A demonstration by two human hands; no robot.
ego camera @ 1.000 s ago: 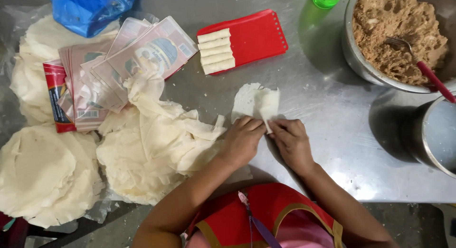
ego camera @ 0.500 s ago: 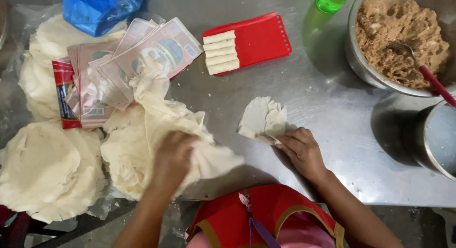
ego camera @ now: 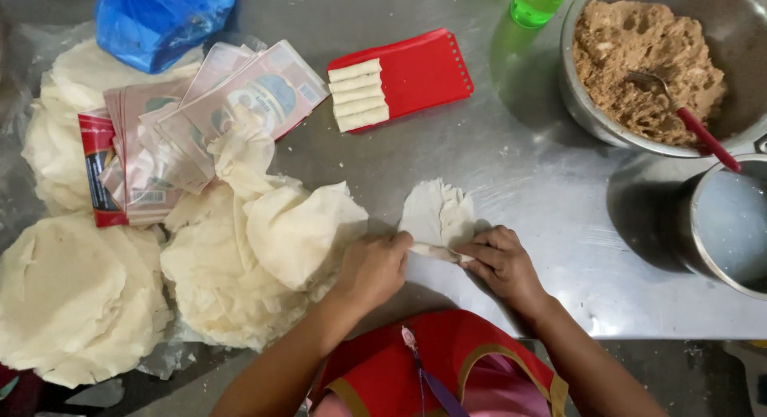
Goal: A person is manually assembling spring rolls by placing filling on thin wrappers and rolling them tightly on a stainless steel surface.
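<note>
Steel bench (ego camera: 551,193), grey and smeared, filling the head view from edge to edge.

Near the front edge, a thin pale wrapper (ego camera: 438,213) flat on the metal, its near edge rolled into a narrow tube. Left hand (ego camera: 374,269) curled over the left end of that roll, fingers bent and pressing on it. Right hand (ego camera: 502,261) at the right end, fingertips pinching the roll, thumb tucked under. Both hands closed on the wrapper, neither one open.

Left of the hands, a loose heap of wrappers (ego camera: 264,265), crumpled and overlapping, just beside the left hand. Farther left, a flatter round stack of wrappers (ego camera: 76,297) at the bench corner, another pale stack (ego camera: 56,145) behind it. Between those stacks, a fan of pink and red printed packets (ego camera: 200,113). Blue plastic bag (ego camera: 160,21) at the top left.

Behind the wrapper, well apart from it, a red tray (ego camera: 423,69) with four finished rolls (ego camera: 358,93) side by side at its left end. Green bottle (ego camera: 537,3) at the top edge. At the right, a large metal bowl (ego camera: 583,105) of brown crumbly filling, a red-handled spoon (ego camera: 687,121) stuck in it. Below that, a smaller metal pot (ego camera: 731,225), partly cut off by the right border.
</note>
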